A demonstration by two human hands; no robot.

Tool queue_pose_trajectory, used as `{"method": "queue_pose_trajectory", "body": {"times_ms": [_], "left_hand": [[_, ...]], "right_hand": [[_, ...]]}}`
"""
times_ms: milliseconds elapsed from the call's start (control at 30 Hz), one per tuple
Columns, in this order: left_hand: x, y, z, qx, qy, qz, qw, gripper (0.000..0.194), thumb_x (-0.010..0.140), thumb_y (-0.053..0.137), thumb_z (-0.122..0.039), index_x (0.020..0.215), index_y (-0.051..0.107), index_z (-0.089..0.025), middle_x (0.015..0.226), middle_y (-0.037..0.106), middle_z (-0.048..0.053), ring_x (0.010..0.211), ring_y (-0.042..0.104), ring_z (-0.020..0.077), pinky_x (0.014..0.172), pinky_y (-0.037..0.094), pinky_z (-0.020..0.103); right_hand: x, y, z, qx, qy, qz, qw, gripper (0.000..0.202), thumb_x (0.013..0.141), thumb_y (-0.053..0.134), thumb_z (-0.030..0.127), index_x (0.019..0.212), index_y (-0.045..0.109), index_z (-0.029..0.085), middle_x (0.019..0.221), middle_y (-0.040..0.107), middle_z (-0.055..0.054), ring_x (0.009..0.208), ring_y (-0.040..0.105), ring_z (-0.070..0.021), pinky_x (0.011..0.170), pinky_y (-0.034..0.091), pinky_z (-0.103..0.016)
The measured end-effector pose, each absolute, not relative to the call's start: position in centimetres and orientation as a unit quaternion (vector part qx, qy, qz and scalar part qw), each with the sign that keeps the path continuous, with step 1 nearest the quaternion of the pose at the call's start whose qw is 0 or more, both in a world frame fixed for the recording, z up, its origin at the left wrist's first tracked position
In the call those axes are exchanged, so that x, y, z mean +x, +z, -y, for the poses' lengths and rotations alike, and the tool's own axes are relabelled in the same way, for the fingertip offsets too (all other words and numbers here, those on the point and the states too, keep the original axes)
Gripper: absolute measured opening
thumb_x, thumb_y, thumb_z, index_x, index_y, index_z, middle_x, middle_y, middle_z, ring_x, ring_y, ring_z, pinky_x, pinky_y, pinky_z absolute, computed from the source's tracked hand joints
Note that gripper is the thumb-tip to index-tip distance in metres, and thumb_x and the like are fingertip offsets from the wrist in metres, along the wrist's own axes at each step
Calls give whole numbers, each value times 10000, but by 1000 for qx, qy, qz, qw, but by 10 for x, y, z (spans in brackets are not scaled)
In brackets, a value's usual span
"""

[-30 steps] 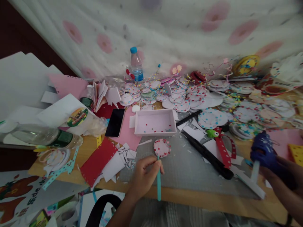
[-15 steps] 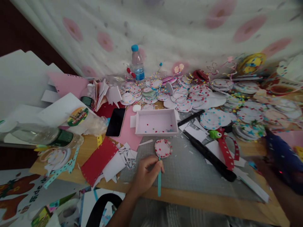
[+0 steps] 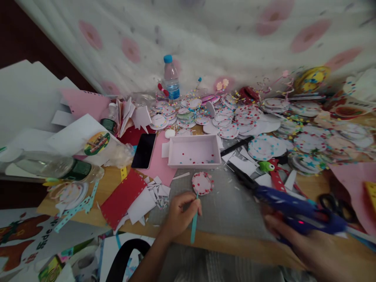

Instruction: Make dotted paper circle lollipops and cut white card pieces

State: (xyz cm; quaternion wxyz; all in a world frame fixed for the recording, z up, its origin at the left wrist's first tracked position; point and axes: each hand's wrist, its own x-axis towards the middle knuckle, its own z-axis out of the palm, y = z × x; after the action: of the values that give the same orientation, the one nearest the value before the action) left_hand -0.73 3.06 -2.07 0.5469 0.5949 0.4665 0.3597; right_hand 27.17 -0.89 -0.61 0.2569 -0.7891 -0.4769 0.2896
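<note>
My left hand (image 3: 182, 213) pinches a thin teal stick (image 3: 194, 227), whose upper tip touches the lower edge of a small round pink disc (image 3: 202, 183) with red dots around its rim. The disc lies flat on the grey mat (image 3: 235, 211). At the right, my right hand (image 3: 293, 235), blurred, is wrapped round a blue glue gun (image 3: 296, 213) with a lit red light. Above the disc sits an open pale pink box (image 3: 194, 152) with a few small coloured bits inside.
A phone (image 3: 143, 150) and red card (image 3: 123, 199) lie left of the box. Many decorated discs (image 3: 248, 117) are piled behind. A water bottle (image 3: 171, 80) stands at the back. Black scissors (image 3: 337, 207) and a green-trimmed red ribbon (image 3: 276, 176) lie right.
My right hand has come into view holding the blue glue gun, which has moved left over the mat. The teal stick's lower end has swung slightly left in my left hand.
</note>
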Motion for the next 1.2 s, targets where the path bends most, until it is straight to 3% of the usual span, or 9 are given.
{"method": "queue_pose_trajectory", "body": {"times_ms": [67, 133, 267, 400, 633, 833, 1200], "left_hand": [[-8, -21, -31, 609, 356, -458, 541, 405, 920, 445, -346, 573, 554, -169, 601, 562, 19, 631, 549, 144, 644, 411, 248], [-8, -21, -30, 624, 352, -451, 532, 411, 913, 454, -341, 550, 547, -173, 582, 560, 23, 630, 544, 147, 651, 406, 254], [-7, -20, -31, 643, 352, -445, 515, 420, 911, 457, -329, 524, 534, -184, 555, 556, 27, 626, 536, 152, 660, 401, 267], [-6, -19, -32, 654, 353, -433, 511, 424, 911, 447, -329, 517, 521, -188, 542, 548, 28, 610, 528, 153, 654, 398, 275], [-6, -17, -33, 663, 346, -427, 508, 418, 911, 442, -324, 521, 508, -191, 544, 537, 31, 608, 520, 154, 638, 394, 279], [-6, -17, -33, 665, 345, -427, 506, 447, 917, 419, -374, 517, 508, -196, 538, 551, 39, 602, 527, 156, 640, 402, 284], [-6, -18, -34, 669, 350, -416, 506, 423, 914, 432, -318, 519, 515, -191, 543, 561, 37, 606, 534, 156, 650, 405, 282]], "right_hand": [[250, -4, 5, -744, 383, 500, 222, 325, 572, 683, 560, 677, 714, 253, 648, 720, -24, 615, 677, -267, 573, 550, -318], [232, -4, 1, -706, 452, 497, 223, 335, 614, 662, 537, 745, 722, 235, 695, 728, -20, 669, 674, -249, 618, 545, -297], [212, -8, -1, -699, 483, 452, 270, 289, 654, 626, 518, 640, 655, 230, 602, 663, 4, 624, 617, -204, 564, 493, -255], [212, -13, 2, -700, 510, 428, 257, 298, 651, 623, 492, 529, 554, 229, 481, 549, 21, 511, 519, -163, 508, 433, -253], [212, -14, 0, -702, 489, 445, 264, 288, 675, 616, 481, 540, 543, 237, 421, 482, 35, 509, 524, -170, 492, 429, -255], [210, -15, 0, -695, 476, 466, 271, 227, 715, 592, 437, 606, 590, 237, 417, 483, 35, 535, 570, -186, 506, 454, -259], [208, -15, 0, -694, 492, 453, 265, 224, 710, 588, 442, 674, 609, 222, 465, 523, 35, 529, 555, -177, 471, 417, -254]]}}
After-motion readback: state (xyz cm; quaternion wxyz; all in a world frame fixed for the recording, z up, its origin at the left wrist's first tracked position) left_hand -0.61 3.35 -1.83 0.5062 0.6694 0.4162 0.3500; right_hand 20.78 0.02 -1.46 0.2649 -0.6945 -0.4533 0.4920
